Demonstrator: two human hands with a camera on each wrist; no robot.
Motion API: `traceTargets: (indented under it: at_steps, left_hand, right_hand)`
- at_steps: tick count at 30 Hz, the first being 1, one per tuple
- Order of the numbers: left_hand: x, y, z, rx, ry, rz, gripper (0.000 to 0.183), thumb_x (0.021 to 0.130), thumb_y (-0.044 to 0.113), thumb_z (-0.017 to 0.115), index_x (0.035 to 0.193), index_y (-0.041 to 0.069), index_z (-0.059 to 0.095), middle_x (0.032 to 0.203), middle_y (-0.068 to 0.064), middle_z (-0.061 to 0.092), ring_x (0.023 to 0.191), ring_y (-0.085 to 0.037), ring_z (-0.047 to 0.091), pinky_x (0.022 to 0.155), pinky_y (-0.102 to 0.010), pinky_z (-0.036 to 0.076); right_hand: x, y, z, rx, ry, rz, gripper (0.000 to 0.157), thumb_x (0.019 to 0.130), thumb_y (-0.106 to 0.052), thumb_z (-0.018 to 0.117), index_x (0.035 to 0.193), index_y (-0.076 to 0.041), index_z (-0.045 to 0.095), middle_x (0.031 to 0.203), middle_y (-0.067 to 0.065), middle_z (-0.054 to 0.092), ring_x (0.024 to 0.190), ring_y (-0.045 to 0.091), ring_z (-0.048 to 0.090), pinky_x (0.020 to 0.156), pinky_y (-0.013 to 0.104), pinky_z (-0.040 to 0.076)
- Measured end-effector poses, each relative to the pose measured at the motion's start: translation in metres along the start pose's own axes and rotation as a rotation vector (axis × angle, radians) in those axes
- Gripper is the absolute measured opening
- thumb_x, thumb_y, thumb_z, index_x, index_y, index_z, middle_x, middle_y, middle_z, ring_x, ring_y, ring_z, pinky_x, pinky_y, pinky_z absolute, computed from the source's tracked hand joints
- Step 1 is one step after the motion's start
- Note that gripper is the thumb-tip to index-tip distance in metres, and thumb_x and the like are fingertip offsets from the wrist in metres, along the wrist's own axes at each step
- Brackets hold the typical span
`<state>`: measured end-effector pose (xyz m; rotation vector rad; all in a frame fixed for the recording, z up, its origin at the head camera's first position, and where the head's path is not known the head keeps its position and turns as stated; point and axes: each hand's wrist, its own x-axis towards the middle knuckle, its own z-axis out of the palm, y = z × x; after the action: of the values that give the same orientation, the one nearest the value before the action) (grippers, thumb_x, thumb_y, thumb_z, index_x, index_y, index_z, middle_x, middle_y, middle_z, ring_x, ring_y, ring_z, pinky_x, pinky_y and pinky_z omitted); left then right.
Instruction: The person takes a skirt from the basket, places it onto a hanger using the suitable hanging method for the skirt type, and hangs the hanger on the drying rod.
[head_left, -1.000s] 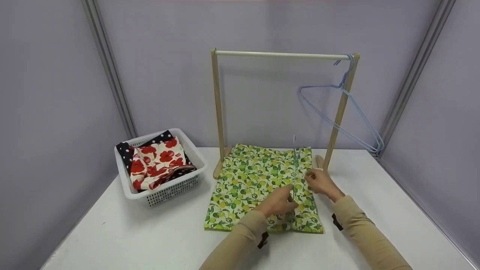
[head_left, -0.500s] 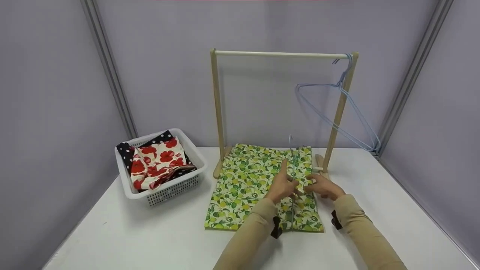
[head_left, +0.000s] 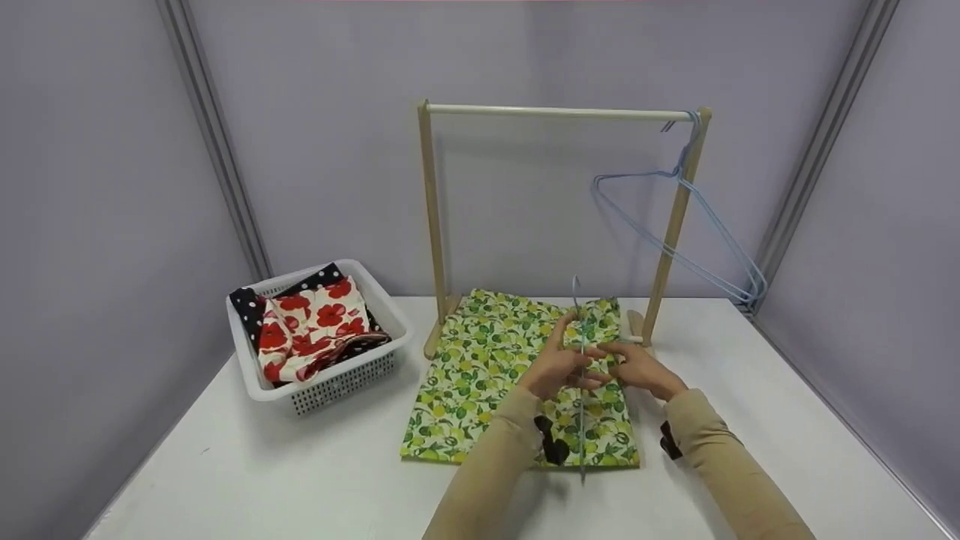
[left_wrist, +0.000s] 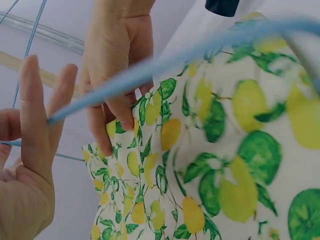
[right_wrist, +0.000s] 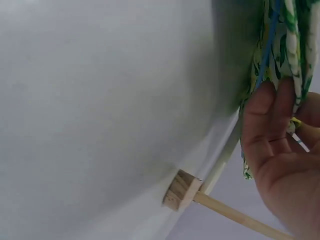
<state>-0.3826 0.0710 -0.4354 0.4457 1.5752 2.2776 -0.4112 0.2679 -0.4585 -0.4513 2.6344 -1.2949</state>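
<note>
A lemon-print cloth (head_left: 487,375) is spread flat on the table. Over its right part a blue wire hanger (head_left: 583,431) stands edge-on, its hook pointing to the back. My left hand (head_left: 553,369) holds this hanger, the wire running between its fingers, with some fingers extended toward the right hand. At the cloth's right edge my right hand (head_left: 646,372) pinches the fabric between thumb and fingers, as the left wrist view shows its fingertips on the cloth (left_wrist: 235,195). In the right wrist view blue wire (right_wrist: 269,45) shows among the cloth's folds.
Behind the cloth stands a wooden rack with a white rail (head_left: 555,112). Blue hangers (head_left: 649,232) hang at its right end. To the left is a white basket (head_left: 397,322) holding a red-flowered cloth (head_left: 315,326) and a black polka-dot cloth (head_left: 247,304).
My left hand has moved forward and its fingers have spread toward the right hand. The hanger's hook has shifted left and its near end now reaches past the cloth's front edge.
</note>
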Motion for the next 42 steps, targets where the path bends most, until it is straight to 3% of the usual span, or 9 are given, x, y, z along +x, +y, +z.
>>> traceTargets:
  at_steps: [3,8,18,26,29,30,33,37,42]
  left_hand:
    - [0.001,0.002,-0.001,0.030,0.055,0.055,0.053,0.090,-0.002,0.048,0.127,0.032,0.032,0.108,-0.031,0.054,0.074,-0.039,0.064,0.060,-0.041,0.053]
    - [0.000,0.007,-0.006,0.112,0.180,0.115,0.037,0.094,0.006,0.044,0.125,0.026,0.038,0.099,-0.027,0.059,0.066,-0.036,0.064,0.058,-0.045,0.052]
    - [-0.010,0.016,-0.041,0.225,0.279,0.101,0.028,0.093,0.003,0.041,0.113,0.022,0.045,0.095,-0.020,0.061,0.060,-0.034,0.064,0.063,-0.051,0.050]
    - [-0.026,0.032,-0.063,0.323,0.310,0.089,0.031,0.092,0.003,0.046,0.114,0.024,0.046,0.096,-0.017,0.062,0.056,-0.032,0.063,0.055,-0.045,0.052]
    - [-0.029,0.034,-0.065,0.354,0.332,0.092,0.034,0.092,0.001,0.044,0.116,0.025,0.046,0.097,-0.019,0.061,0.054,-0.031,0.063,0.052,-0.042,0.052]
    - [-0.030,0.035,-0.065,0.356,0.342,0.091,0.034,0.092,0.001,0.043,0.116,0.025,0.045,0.099,-0.020,0.061,0.054,-0.031,0.062,0.053,-0.042,0.052]
    - [-0.030,0.034,-0.063,0.343,0.363,0.087,0.046,0.091,-0.001,0.040,0.127,0.027,0.040,0.103,-0.023,0.059,0.054,-0.031,0.062,0.054,-0.043,0.052]
    - [-0.027,0.032,-0.060,0.325,0.354,0.098,0.050,0.091,-0.002,0.039,0.134,0.024,0.034,0.101,-0.020,0.060,0.055,-0.029,0.062,0.057,-0.044,0.052]
    - [-0.026,0.029,-0.060,0.317,0.343,0.091,0.053,0.095,0.004,0.041,0.141,0.023,0.023,0.095,-0.017,0.060,0.055,-0.028,0.062,0.061,-0.047,0.052]
  right_hand:
    - [0.000,-0.006,-0.002,0.000,-0.019,-0.031,0.056,0.086,0.003,0.045,0.140,-0.006,0.032,0.142,0.019,0.028,0.094,0.034,0.051,0.069,0.042,0.042]
    - [-0.001,-0.013,-0.008,0.010,-0.030,-0.048,0.056,0.089,-0.002,0.041,0.143,-0.009,0.026,0.147,0.015,0.020,0.130,0.041,0.021,0.095,0.057,0.029]
    - [-0.006,-0.014,-0.023,0.120,0.004,-0.134,0.054,0.094,-0.003,0.034,0.145,-0.006,0.015,0.149,0.016,0.008,0.134,0.038,0.006,0.100,0.053,0.021]
    - [-0.008,-0.001,-0.026,0.123,0.036,-0.077,0.053,0.095,-0.005,0.031,0.145,-0.007,0.013,0.150,0.016,0.002,0.135,0.035,0.000,0.103,0.054,0.015]
    - [-0.010,0.003,-0.025,0.149,0.035,-0.056,0.054,0.095,-0.006,0.031,0.146,-0.011,0.012,0.148,0.018,0.008,0.110,0.032,0.047,0.078,0.046,0.042]
    - [-0.010,0.004,-0.024,0.152,0.029,-0.055,0.054,0.095,-0.006,0.032,0.146,-0.012,0.013,0.148,0.017,0.009,0.093,0.030,0.053,0.066,0.043,0.043]
    - [-0.012,0.003,-0.022,0.135,-0.011,-0.084,0.056,0.094,-0.003,0.035,0.146,-0.013,0.015,0.148,0.015,0.013,0.088,0.027,0.053,0.061,0.039,0.041]
    - [-0.014,0.000,-0.017,0.090,-0.054,-0.174,0.059,0.092,0.000,0.038,0.145,-0.013,0.018,0.150,0.010,0.009,0.135,0.032,0.008,0.100,0.051,0.025]
    - [-0.015,0.000,-0.013,0.089,-0.005,-0.199,0.060,0.093,-0.001,0.040,0.146,-0.015,0.015,0.151,0.010,0.005,0.135,0.035,0.005,0.101,0.055,0.021]
